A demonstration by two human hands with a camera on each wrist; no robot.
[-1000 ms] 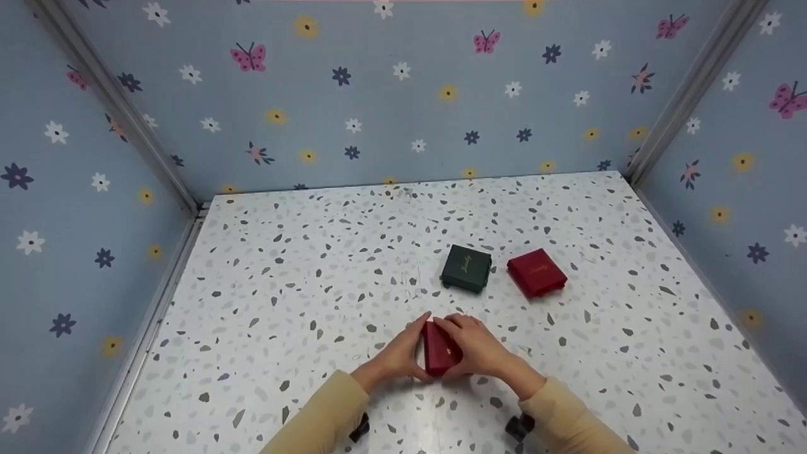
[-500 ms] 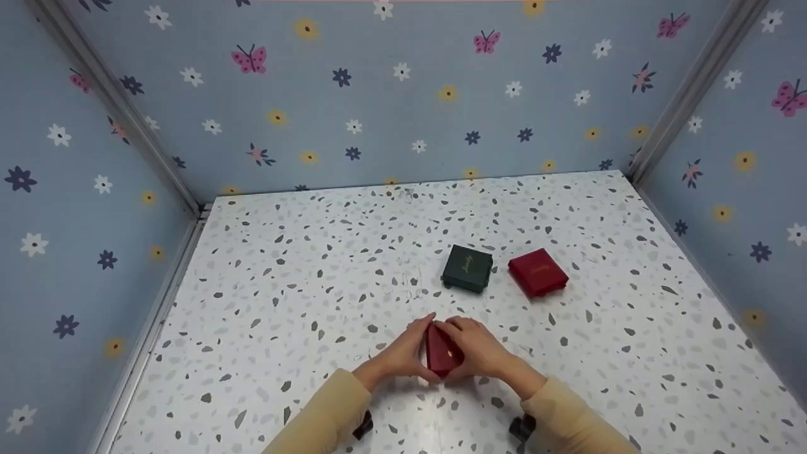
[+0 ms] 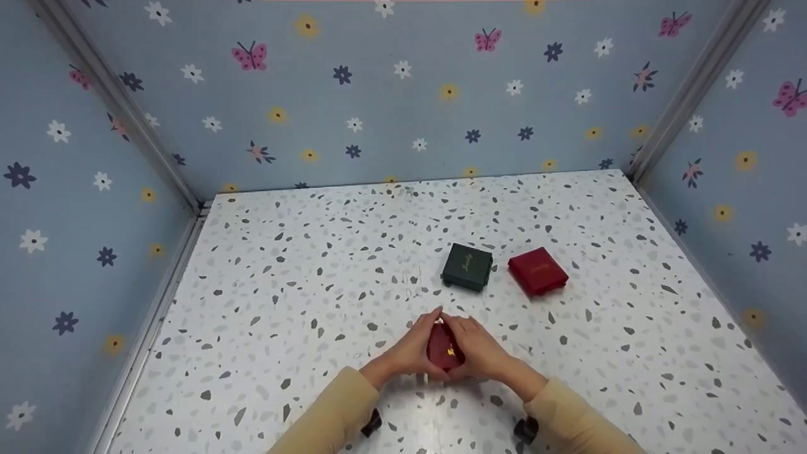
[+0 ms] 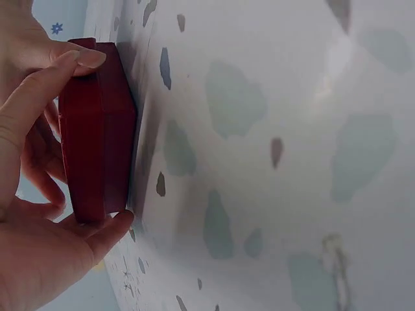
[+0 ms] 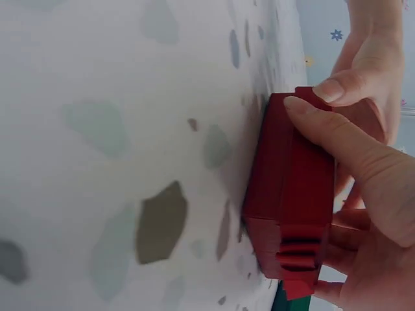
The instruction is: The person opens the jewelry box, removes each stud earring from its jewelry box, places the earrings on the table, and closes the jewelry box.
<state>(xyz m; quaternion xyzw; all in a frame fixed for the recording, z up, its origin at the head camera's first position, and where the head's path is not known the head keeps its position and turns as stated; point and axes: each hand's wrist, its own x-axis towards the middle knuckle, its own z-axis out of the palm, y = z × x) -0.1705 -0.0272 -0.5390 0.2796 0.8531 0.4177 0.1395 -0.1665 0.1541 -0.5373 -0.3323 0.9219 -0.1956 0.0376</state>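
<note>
Left hand (image 3: 408, 350) and right hand (image 3: 481, 350) grip a red box (image 3: 443, 351) (seemingly closed, unreleased), with green box (image 3: 467, 267) just past its twelve o'clock and second red box (image 3: 538, 272) near two, both untouched.

**Soft sheen beside matt cloth**

The speckled white, stone-look table (image 3: 284, 265) is smooth and glossy. The dark red, angular, leather-look box (image 4: 85, 142) has a faint sheen; its red ribbon-like loops (image 5: 298, 261) look satiny. Farther back on the table, the square dark green, paper-look box (image 3: 467, 267) appears matt. Behind the table, the flower-printed blue wall panel (image 3: 403, 107) looks smooth. Matt beige cloth sleeves (image 3: 328, 413).
</note>
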